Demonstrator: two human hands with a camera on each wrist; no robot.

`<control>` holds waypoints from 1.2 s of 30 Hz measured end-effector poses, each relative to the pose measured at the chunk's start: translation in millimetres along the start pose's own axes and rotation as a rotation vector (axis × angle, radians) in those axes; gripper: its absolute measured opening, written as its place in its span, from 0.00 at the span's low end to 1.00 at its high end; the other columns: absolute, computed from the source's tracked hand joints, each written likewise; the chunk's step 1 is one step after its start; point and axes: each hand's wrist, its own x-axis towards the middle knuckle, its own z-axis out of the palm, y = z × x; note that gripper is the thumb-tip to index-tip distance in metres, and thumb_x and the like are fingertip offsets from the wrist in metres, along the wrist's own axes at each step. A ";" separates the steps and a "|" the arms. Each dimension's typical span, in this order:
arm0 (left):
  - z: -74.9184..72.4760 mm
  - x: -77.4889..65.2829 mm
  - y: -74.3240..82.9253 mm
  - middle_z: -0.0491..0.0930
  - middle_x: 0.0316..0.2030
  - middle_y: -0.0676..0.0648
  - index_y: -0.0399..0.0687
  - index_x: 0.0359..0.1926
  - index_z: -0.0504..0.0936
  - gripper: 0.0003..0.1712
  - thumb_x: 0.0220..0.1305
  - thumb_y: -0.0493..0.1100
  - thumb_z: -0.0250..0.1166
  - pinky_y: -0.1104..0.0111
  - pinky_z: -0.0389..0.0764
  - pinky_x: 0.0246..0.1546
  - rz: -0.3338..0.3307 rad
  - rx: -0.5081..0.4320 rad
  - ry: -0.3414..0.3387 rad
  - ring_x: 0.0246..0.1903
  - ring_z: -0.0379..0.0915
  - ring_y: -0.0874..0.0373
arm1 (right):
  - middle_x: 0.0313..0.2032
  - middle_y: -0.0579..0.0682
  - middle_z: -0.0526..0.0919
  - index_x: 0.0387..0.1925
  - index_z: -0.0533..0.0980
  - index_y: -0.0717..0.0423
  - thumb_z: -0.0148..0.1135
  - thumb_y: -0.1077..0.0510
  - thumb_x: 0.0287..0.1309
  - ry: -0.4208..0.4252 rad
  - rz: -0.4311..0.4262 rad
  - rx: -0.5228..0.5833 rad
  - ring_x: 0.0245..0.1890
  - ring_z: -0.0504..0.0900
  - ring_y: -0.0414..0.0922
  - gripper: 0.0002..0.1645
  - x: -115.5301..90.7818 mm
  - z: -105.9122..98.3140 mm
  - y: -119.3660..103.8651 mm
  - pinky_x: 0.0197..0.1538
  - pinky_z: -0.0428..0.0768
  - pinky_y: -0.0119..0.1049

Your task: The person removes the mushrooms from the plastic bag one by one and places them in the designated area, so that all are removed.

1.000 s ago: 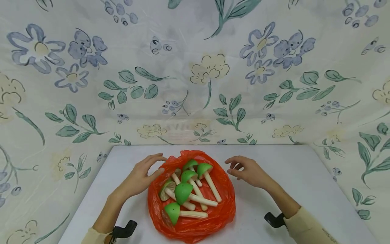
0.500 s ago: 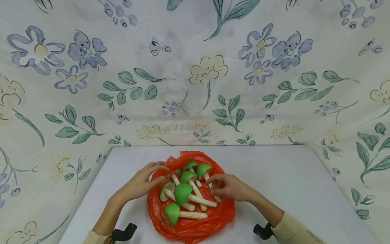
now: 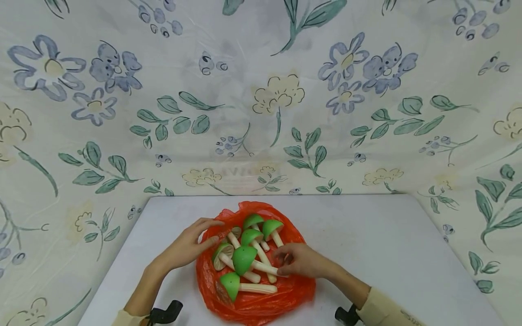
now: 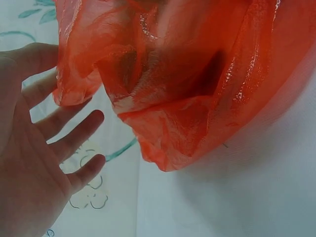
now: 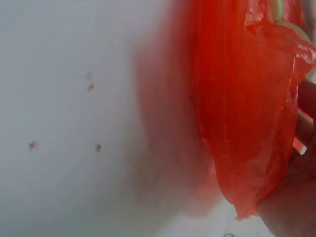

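Note:
Several green-capped mushrooms [image 3: 244,260] with pale stems lie in a crumpled red plastic bag [image 3: 289,296], whose mouth is spread wide. At the bag's left side, my left hand [image 3: 187,244] touches the rim with thumb and fingers apart. In the left wrist view its relaxed, spread fingers reach behind the red plastic. My right hand [image 3: 303,260] is over the bag's right side, fingers bent loosely around the stem ends, with a gap between thumb and fingers. Contact with a stem cannot be made out. The right wrist view shows mostly the bag's outside [image 5: 247,113], covering part of that hand.
The bag rests on a white table [image 3: 367,231]. A floral cloth [image 3: 244,113] hangs behind and at both sides of it. Small dark specks [image 5: 98,147] dot the tabletop in the right wrist view.
My right hand has come in from the right of the bag to over the mushroom stems, moving left and nearer. The left hand has stayed almost in place at the rim.

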 end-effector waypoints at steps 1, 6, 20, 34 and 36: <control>0.1 -0.1 -0.1 0.75 0.60 0.47 0.55 0.63 0.77 0.22 0.71 0.50 0.63 0.39 0.72 0.61 0.002 0.000 0.000 0.63 0.70 0.43 | 0.36 0.43 0.83 0.46 0.83 0.49 0.73 0.56 0.58 -0.006 -0.002 -0.002 0.35 0.79 0.38 0.14 0.5 1.3 0.3 0.39 0.80 0.30; 0.5 -0.3 -0.8 0.76 0.60 0.47 0.53 0.66 0.75 0.25 0.71 0.51 0.63 0.39 0.72 0.61 0.002 0.004 -0.001 0.63 0.70 0.42 | 0.32 0.37 0.82 0.43 0.84 0.45 0.74 0.55 0.57 -0.018 0.005 -0.030 0.33 0.78 0.36 0.12 1.4 5.7 -0.1 0.38 0.79 0.30; 2.0 0.5 -4.0 0.75 0.61 0.45 0.51 0.71 0.70 0.34 0.67 0.48 0.68 0.38 0.75 0.58 0.017 0.005 -0.006 0.62 0.70 0.40 | 0.31 0.36 0.81 0.44 0.84 0.45 0.73 0.56 0.57 -0.012 0.008 -0.078 0.32 0.77 0.34 0.12 2.0 9.3 -0.9 0.38 0.79 0.29; 1.8 0.0 -0.8 0.74 0.61 0.44 0.51 0.72 0.68 0.36 0.66 0.46 0.69 0.39 0.75 0.58 0.019 0.015 -0.020 0.62 0.70 0.40 | 0.30 0.36 0.79 0.43 0.83 0.46 0.73 0.58 0.58 -0.027 -0.004 -0.139 0.31 0.75 0.33 0.11 2.3 8.6 -7.3 0.37 0.78 0.27; 1.7 -0.3 -0.2 0.74 0.61 0.44 0.51 0.72 0.68 0.36 0.66 0.47 0.69 0.39 0.75 0.58 0.017 0.020 -0.020 0.62 0.70 0.40 | 0.30 0.36 0.79 0.43 0.83 0.47 0.72 0.58 0.58 -0.029 -0.009 -0.142 0.31 0.75 0.33 0.10 1.9 8.3 -8.1 0.37 0.78 0.27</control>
